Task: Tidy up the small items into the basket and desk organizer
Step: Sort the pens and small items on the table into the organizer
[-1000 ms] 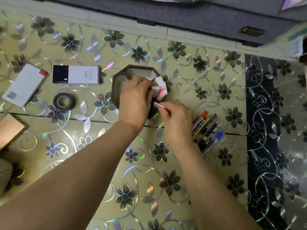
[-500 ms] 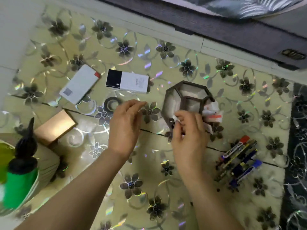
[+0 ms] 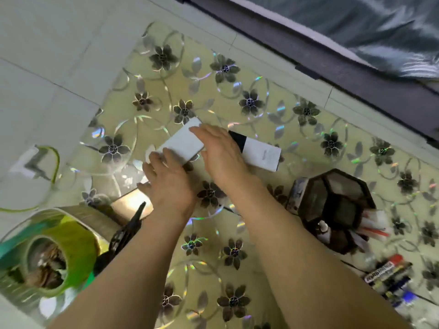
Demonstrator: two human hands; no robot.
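Note:
A flat white box [image 3: 180,142] lies on the flowered mat. My left hand [image 3: 167,179] has its fingers curled over the box's near end. My right hand [image 3: 221,150] lies flat with fingers spread across the box's right edge and the black end of a black-and-white box [image 3: 260,154]. The dark hexagonal desk organizer [image 3: 332,186] stands to the right with white and red items sticking out of its near compartment. At the lower left is the green basket [image 3: 78,238], blurred. A bundle of markers [image 3: 389,277] lies at the lower right.
A brown cardboard box [image 3: 131,201] sits just below my left hand. A black pointed bottle tip [image 3: 133,222] rises beside the basket. A dark frame edge [image 3: 332,67] borders the mat at the back. Pale floor tiles [image 3: 47,67] lie to the left.
Both hands have left the organizer and moved left to the white box. The view has swung left and tilted. The tape roll is hidden under my hands.

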